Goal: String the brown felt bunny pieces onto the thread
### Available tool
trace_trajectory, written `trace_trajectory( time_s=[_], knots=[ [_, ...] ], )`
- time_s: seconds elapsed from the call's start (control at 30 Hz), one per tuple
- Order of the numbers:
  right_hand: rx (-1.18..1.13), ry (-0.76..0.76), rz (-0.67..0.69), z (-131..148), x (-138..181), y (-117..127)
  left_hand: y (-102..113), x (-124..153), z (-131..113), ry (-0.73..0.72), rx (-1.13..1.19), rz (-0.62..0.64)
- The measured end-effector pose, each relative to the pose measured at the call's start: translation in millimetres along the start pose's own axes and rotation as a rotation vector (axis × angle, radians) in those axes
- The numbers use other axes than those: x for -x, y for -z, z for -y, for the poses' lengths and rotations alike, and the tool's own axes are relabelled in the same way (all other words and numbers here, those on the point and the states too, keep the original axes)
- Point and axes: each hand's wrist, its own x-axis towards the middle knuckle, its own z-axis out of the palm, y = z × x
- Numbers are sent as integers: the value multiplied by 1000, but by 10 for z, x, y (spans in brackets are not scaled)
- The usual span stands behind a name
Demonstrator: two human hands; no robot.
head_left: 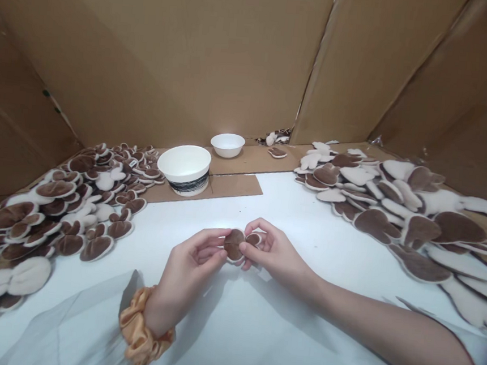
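Between my two hands is a small brown plush piece with a pale edge (233,245), lifted above the white work surface. My left hand (189,260) pinches its rounded left part between thumb and fingers. On the other side, the thumb of my right hand (277,253) presses on the brown face, with the fingers curled behind. A smaller brown lobe shows between those right fingers. To the left lies a heap of similar lobed brown-and-white plush pieces (97,246). Larger, flatter plush pieces (376,225) are piled at the right.
A big white bowl (184,164) with a dark-wrapped base stands on a cardboard strip (238,186). Behind it is a smaller white bowl (227,145). One plush piece (277,152) lies near some scraps (275,137) at the back. Tall cardboard walls (174,46) enclose the table.
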Motion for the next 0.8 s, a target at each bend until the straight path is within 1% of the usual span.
trace_trajectory(
  time_s=[0.33, 0.5, 0.63, 0.8],
  knots=[
    [-11, -14, 17, 67, 24, -21, 33, 27, -22, -38, -33, -97],
    [-3, -5, 10, 97, 63, -48, 52, 56, -16, -116, -157, -129],
    [-7, -2, 11, 101, 81, -67, 64, 45, -3, -147, -258, -153],
    [-43, 4, 23, 94, 82, -88, 71, 48, -7, -204, -378, -151]
  ],
)
